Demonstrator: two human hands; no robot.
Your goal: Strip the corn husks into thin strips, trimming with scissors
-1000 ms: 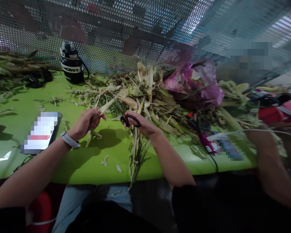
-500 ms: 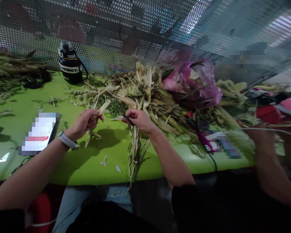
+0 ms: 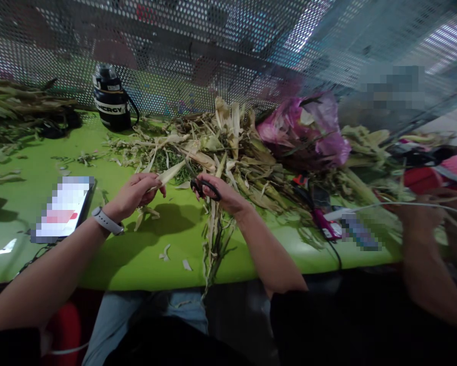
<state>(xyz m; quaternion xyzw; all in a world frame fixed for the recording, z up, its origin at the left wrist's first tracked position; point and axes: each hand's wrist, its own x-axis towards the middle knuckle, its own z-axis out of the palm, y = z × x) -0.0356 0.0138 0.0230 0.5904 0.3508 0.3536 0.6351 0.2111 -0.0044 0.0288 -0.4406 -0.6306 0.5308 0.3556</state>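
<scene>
Your left hand (image 3: 142,193), fingers closed, pinches 1 pale, tapered husk strip (image 3: 172,174) above the glossy green tabletop (image 3: 129,264); your right hand (image 3: 221,192), curled around black-handled metal scissors (image 3: 213,187), now turns them loops-out, apparently putting the strip's tip within reach.

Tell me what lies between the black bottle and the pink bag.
A heap of dry husks lies between the black bottle and the pink bag, as the head view shows.
</scene>
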